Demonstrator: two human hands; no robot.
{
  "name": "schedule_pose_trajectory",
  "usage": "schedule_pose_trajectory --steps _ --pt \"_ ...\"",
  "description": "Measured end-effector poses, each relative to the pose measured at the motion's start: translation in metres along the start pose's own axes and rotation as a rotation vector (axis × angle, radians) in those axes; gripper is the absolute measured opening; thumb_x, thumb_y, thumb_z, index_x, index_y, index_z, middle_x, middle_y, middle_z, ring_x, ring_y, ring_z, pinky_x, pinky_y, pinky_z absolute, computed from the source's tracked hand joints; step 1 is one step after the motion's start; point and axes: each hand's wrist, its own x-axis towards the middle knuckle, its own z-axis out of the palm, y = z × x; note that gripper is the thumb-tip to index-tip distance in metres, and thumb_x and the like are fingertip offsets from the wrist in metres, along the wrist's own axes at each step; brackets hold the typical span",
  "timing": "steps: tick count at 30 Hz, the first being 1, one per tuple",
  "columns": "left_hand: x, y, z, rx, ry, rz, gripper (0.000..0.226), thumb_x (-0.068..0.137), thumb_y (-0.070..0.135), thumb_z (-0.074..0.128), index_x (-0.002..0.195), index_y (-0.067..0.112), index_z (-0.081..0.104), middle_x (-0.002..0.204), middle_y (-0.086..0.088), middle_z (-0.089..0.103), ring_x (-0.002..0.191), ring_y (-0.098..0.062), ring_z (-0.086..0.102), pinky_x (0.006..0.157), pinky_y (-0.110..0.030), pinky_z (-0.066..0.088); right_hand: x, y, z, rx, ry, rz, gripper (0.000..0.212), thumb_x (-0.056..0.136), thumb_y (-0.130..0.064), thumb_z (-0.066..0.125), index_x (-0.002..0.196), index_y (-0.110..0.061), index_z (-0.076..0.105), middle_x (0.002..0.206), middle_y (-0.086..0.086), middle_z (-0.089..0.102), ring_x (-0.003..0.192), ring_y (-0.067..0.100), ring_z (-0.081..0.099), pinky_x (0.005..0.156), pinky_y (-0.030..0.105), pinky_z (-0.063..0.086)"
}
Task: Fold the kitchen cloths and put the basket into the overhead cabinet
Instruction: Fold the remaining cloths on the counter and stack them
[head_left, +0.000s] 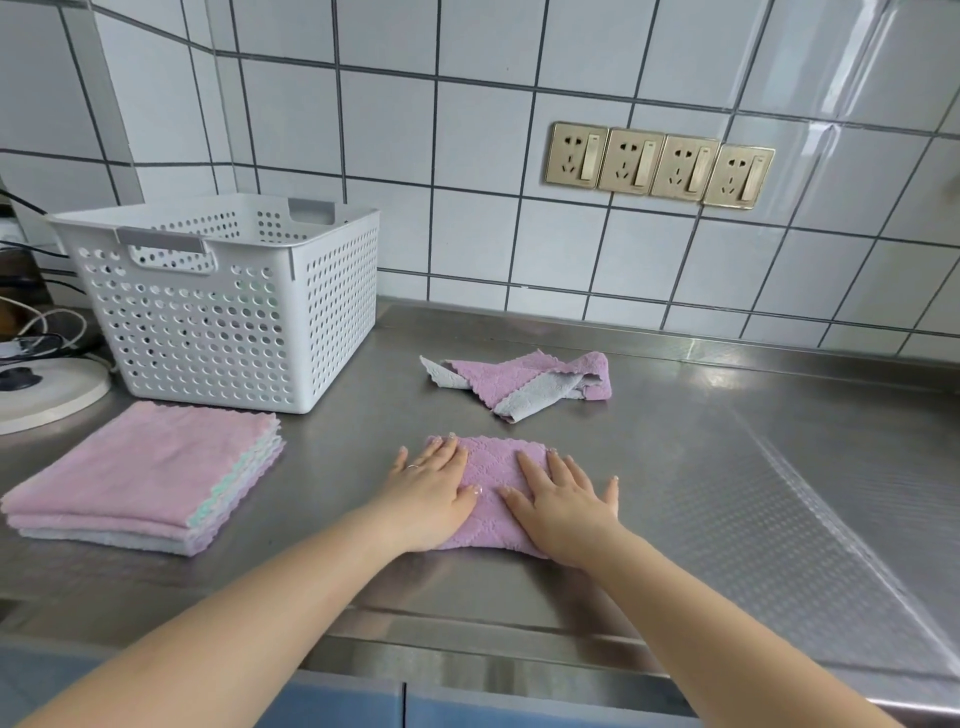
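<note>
A folded pink cloth (488, 483) lies on the steel counter in front of me. My left hand (434, 491) presses flat on its left half and my right hand (563, 501) presses flat on its right half, fingers spread. Behind it lies a crumpled pink and grey cloth (524, 382). At the left sits a stack of folded cloths (150, 473), pink on top. A white perforated basket (228, 296) stands upright behind the stack, with some cloth showing through its holes.
The steel counter (727, 467) runs along a white tiled wall with a row of gold sockets (660, 165). At the far left are a round white plate-like base (47, 395) and tangled cables (31, 322). Blue cabinet fronts (363, 706) lie below the counter edge.
</note>
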Motion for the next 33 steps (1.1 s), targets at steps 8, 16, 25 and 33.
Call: schedule_pose_trajectory --steps 8,16,25,33 --pt "-0.019 -0.008 -0.008 -0.182 0.123 -0.17 0.073 0.093 0.058 0.031 0.151 0.022 0.006 0.158 -0.011 0.011 0.146 -0.026 0.011 0.118 -0.044 0.005 -0.016 0.004 -0.011 -0.016 0.114 0.009 0.066 0.091 -0.064 0.022 0.147 -0.031 0.016 0.146 0.001 0.039 0.144 0.022 0.018 0.113 0.059 0.005" --pt "-0.029 -0.017 -0.016 -0.697 0.14 -0.17 0.068 0.095 0.024 0.051 0.151 0.023 0.012 0.133 0.008 0.051 0.119 -0.016 0.049 0.105 -0.03 0.035 -0.02 0.005 -0.016 0.447 0.163 -0.029 0.06 0.089 -0.031 0.056 0.144 -0.033 0.03 0.135 0.0 0.053 0.12 0.021 0.051 0.101 0.032 0.039" --pt "-0.04 -0.026 -0.032 -1.15 0.37 -0.186 0.076 0.091 0.005 0.056 0.151 0.025 0.013 0.145 0.001 0.039 0.107 -0.007 0.049 0.088 -0.025 0.043 -0.024 -0.023 -0.023 0.829 0.261 -0.044 0.044 0.085 -0.016 0.064 0.122 -0.037 0.056 0.121 0.001 0.056 0.093 0.016 0.06 0.081 0.026 0.045" --pt "-0.071 -0.113 -0.082 -1.142 0.556 -0.232 0.073 0.086 -0.001 0.06 0.146 0.027 0.028 0.138 0.002 0.049 0.112 -0.011 0.052 0.089 -0.028 0.047 -0.011 -0.111 -0.035 1.092 0.142 -0.092 0.023 0.085 -0.016 0.066 0.107 -0.022 0.066 0.073 -0.005 0.06 0.04 0.0 0.045 0.046 0.013 0.039"
